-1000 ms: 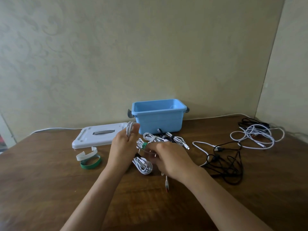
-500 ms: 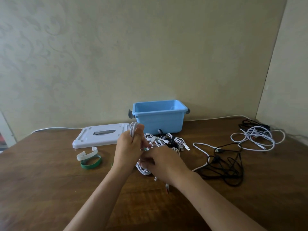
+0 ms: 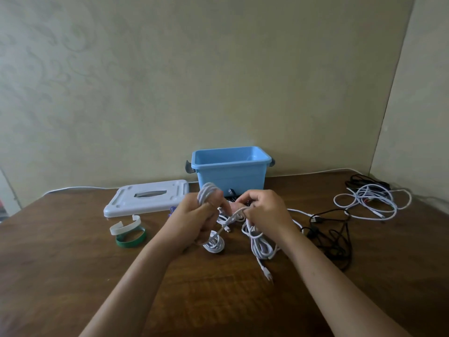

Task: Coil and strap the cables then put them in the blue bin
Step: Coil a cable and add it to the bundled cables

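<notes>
- At mid-table, the left hand (image 3: 194,221) grips a white coil (image 3: 208,193) upright in its fist, loops showing above and below.
- From that fist the loose cable (image 3: 260,242) runs right to the right hand (image 3: 266,210), which pinches it; its slack hangs below that hand.
- Behind both hands stands the bin (image 3: 230,177), about equally near each.
- Brown wooden table (image 3: 73,276); plain beige wall behind; straps (image 3: 128,233), lid (image 3: 145,198) left; tangled cables (image 3: 352,215) right.

left hand (image 3: 194,221): bare, showing no ring or glove
right hand (image 3: 266,211): bare, likewise wearing nothing
forearms: both showing uncovered, no sleeves, watch or bands reaching into view
</notes>
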